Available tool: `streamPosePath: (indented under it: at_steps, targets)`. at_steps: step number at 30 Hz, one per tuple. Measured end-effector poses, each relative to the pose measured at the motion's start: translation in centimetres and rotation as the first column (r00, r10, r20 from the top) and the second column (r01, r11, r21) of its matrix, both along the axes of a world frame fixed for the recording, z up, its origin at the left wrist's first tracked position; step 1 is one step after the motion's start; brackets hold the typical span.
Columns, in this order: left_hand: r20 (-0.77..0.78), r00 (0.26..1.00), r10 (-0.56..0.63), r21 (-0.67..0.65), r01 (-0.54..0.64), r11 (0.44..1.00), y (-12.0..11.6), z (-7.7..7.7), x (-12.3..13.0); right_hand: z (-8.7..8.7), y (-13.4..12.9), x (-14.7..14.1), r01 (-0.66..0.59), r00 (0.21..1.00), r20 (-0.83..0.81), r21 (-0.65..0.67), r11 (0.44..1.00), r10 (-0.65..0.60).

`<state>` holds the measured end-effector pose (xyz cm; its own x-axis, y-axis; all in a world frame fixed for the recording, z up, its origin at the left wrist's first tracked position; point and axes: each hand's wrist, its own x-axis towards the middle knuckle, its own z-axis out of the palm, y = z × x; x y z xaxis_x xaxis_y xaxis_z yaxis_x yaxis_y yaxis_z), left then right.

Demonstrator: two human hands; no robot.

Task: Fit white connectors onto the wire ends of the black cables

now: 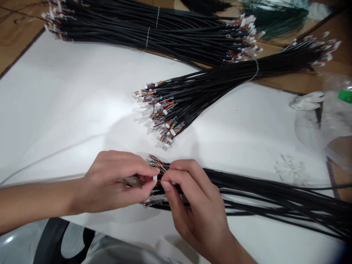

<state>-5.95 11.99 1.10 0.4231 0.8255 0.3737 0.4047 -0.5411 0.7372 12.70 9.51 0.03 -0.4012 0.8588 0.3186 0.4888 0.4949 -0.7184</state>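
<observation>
We list one white connector [155, 178], pinched in the fingers of our left hand [118, 179] above the bench [68, 91]; one thin wire [159, 180], grasped by our right hand [196, 198], presumably for alignment; black cables [247, 189], ends beneath.

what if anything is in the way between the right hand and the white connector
Nothing visible blocks it: a thin orange wire, held by the right hand, spans the small gap to the white connector in the left hand. Coloured wire ends lie beyond.
</observation>
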Motion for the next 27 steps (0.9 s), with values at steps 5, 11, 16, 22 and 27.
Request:
streamPosePath:
  at_steps: [5, 11, 16, 22, 27]
  targets:
    - [-0.005, 1.0, -0.008, -0.009, 0.008, 1.0, 0.13, 0.02, 0.03, 0.06, -0.05, -0.08, 0.002, 1.0, 0.008, -0.007, 1.0, -0.002]
    - [-0.007, 1.0, 0.0, 0.003, 0.0, 1.0, 0.09, -0.21, -0.03, 0.03, 0.01, -0.06, -0.017, 1.0, 0.001, -0.003, 1.0, 0.017]
    - [-0.045, 0.999, 0.01, 0.009, -0.009, 1.0, -0.31, -0.2, -0.33, 0.25, -0.04, -0.19, -0.009, 1.0, 0.013, -0.003, 1.0, 0.009]
    - [-0.063, 0.996, 0.063, -0.009, -0.064, 0.998, -0.41, -0.22, -0.54, 0.33, 0.13, -0.41, 0.004, 0.999, 0.041, 0.046, 0.999, -0.006]
    - [-0.044, 0.997, 0.067, 0.004, -0.067, 0.998, -0.37, -0.2, -0.45, 0.22, -0.01, -0.35, 0.0, 0.999, 0.042, 0.068, 0.998, -0.003]
